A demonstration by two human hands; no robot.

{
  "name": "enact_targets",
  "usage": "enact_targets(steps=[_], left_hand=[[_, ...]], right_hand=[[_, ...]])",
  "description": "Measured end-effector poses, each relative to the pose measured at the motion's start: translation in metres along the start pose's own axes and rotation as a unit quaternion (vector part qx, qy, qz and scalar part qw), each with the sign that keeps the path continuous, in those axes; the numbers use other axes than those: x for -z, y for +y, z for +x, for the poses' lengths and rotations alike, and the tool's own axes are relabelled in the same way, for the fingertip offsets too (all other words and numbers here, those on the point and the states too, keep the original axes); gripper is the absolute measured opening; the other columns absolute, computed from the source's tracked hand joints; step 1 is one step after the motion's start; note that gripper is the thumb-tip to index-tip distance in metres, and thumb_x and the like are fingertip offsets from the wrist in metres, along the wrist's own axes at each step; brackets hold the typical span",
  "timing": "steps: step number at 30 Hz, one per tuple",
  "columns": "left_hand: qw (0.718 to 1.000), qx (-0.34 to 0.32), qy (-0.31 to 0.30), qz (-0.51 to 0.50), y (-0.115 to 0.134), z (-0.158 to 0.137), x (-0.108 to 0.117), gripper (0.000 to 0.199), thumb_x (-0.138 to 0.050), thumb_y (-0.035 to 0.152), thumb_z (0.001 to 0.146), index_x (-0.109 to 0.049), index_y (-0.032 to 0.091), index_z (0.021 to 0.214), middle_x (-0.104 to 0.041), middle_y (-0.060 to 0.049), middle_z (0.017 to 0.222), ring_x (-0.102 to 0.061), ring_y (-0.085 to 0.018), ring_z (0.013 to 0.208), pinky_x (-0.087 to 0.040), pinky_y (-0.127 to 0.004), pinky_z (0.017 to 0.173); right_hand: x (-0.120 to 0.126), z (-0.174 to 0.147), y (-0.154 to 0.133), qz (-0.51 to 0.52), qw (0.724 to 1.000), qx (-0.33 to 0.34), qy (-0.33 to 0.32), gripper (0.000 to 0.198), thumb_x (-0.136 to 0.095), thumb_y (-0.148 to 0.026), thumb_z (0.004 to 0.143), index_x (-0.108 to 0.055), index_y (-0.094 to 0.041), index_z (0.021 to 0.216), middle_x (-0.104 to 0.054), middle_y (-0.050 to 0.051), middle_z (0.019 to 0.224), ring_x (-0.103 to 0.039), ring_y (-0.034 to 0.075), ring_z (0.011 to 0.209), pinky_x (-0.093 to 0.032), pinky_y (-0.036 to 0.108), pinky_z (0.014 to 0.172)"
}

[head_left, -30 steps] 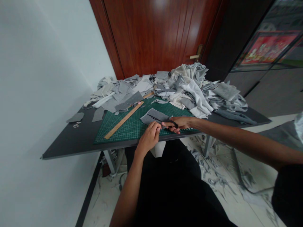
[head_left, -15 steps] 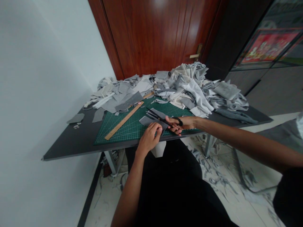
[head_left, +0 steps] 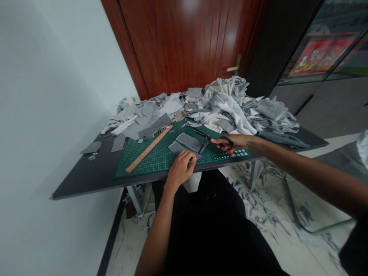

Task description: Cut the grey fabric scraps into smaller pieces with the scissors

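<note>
One pair of scissors (head_left: 206,136), part-hidden in the gripping right hand (head_left: 230,143); curled left hand (head_left: 181,165) partly obscured gray cloth (head_left: 191,141), pinch indiscernible.

the left hand (head_left: 181,165) partly hides grey cloth (head_left: 176,147).

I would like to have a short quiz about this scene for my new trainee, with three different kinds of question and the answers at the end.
1. What is in the grip of the right hand?
2. True or false: the left hand is pressing on the wooden ruler.
3. Fill in the missing colour: the gray cloth lies on a ____ cutting mat with grid lines.

Key:
1. A pair of black scissors.
2. False; its fingers are on the gray cloth.
3. Green.
</note>
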State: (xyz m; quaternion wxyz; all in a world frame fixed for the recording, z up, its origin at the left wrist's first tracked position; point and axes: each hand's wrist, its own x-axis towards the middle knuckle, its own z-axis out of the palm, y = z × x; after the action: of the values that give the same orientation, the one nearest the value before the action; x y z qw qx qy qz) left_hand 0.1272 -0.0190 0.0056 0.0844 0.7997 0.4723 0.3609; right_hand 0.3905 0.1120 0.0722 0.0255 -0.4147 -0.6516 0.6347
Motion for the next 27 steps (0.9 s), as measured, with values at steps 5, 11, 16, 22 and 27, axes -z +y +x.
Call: enact_targets(steps=[5, 11, 16, 22, 27], left_hand=[[1.000, -0.006, -0.008, 0.005, 0.000, 0.001, 0.000, 0.026, -0.042, 0.031, 0.110, -0.056, 0.022, 0.090, -0.065, -0.005, 0.095, -0.058, -0.023, 0.100, -0.048, -0.039, 0.094], [1.000, -0.014, -0.013, 0.012, 0.000, 0.002, 0.000, 0.026, -0.041, 0.033, 0.110, -0.055, 0.022, 0.090, -0.065, -0.005, 0.094, -0.058, -0.023, 0.099, -0.048, -0.039, 0.094], [1.000, -0.013, -0.015, 0.023, 0.000, 0.004, -0.001, 0.023, -0.042, 0.030, 0.108, -0.055, 0.023, 0.090, -0.065, -0.004, 0.093, -0.058, -0.023, 0.097, -0.048, -0.039, 0.094], [0.999, -0.015, -0.015, 0.032, 0.000, 0.004, -0.001, 0.023, -0.042, 0.029, 0.108, -0.055, 0.023, 0.089, -0.065, -0.005, 0.093, -0.058, -0.023, 0.097, -0.048, -0.039, 0.093], [0.999, -0.015, -0.016, 0.034, 0.000, 0.003, -0.001, 0.021, -0.043, 0.027, 0.107, -0.053, 0.023, 0.089, -0.065, -0.004, 0.093, -0.057, -0.023, 0.097, -0.048, -0.039, 0.093]], right_hand=[[0.015, 0.006, 0.011, -0.029, 0.999, -0.025, 0.035, 0.070, -0.081, -0.082, 0.069, -0.050, -0.020, 0.076, -0.045, -0.007, 0.055, -0.044, 0.007, 0.044, -0.044, 0.021, 0.042], [0.029, 0.020, 0.030, -0.047, 0.999, 0.018, 0.012, 0.074, -0.080, -0.084, 0.068, -0.039, -0.022, 0.063, -0.038, -0.009, 0.050, -0.036, 0.005, 0.041, -0.036, 0.019, 0.038], [0.030, 0.019, 0.027, -0.087, 0.995, 0.038, 0.022, 0.076, -0.071, -0.093, 0.067, -0.047, -0.021, 0.067, -0.043, -0.008, 0.052, -0.039, 0.006, 0.043, -0.040, 0.021, 0.042], [0.010, 0.028, 0.007, -0.438, 0.857, -0.020, 0.271, 0.062, -0.077, -0.076, 0.079, -0.067, -0.015, 0.082, -0.071, 0.016, 0.080, -0.073, 0.030, 0.084, -0.056, 0.033, 0.071], [-0.004, 0.038, -0.005, -0.509, 0.788, -0.031, 0.345, 0.045, -0.070, -0.043, 0.095, -0.071, -0.005, 0.120, -0.071, 0.031, 0.121, -0.067, 0.041, 0.121, -0.053, 0.043, 0.098]])
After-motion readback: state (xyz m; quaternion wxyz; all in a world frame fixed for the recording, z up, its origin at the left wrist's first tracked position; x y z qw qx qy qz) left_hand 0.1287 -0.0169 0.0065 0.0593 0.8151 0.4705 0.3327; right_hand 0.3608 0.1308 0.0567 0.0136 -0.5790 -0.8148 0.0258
